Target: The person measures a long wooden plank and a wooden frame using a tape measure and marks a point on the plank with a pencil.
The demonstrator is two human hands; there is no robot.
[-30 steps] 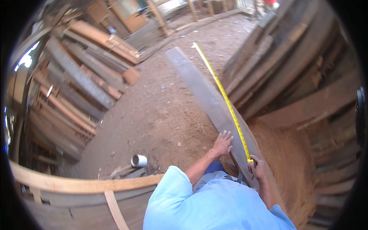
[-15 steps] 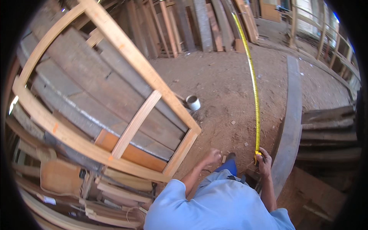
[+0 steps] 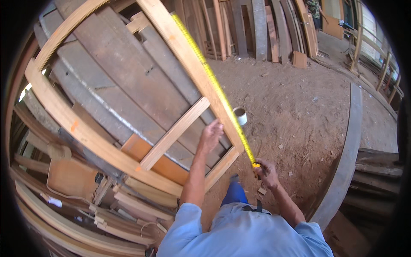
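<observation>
A yellow tape measure (image 3: 219, 91) is drawn out long, its blade running along the outer edge of a pale wooden frame (image 3: 192, 70). My right hand (image 3: 267, 174) is closed round the tape's case, just beyond the frame's near corner. My left hand (image 3: 209, 138) is at the inner edge of the frame's right-hand rail, fingers curled against the wood. Close to it, a short crosspiece (image 3: 175, 133) spans the frame. The frame leans over wide grey-brown planks (image 3: 124, 55), and an orange-brown board (image 3: 165, 169) shows through its lower end.
A white pot (image 3: 240, 116) stands on the dirt floor (image 3: 299, 98) beside the frame. A long grey plank (image 3: 342, 171) lies to the right, with stacked dark timber beyond. Upright boards (image 3: 261, 30) line the back. Loose wood strips (image 3: 137, 214) lie at lower left. A person (image 3: 314, 10) stands far off.
My right hand has moved left, bringing the tape from over the open floor to the frame's outer edge. My left hand has risen from beside my leg to the frame's rail. The view has shifted.
</observation>
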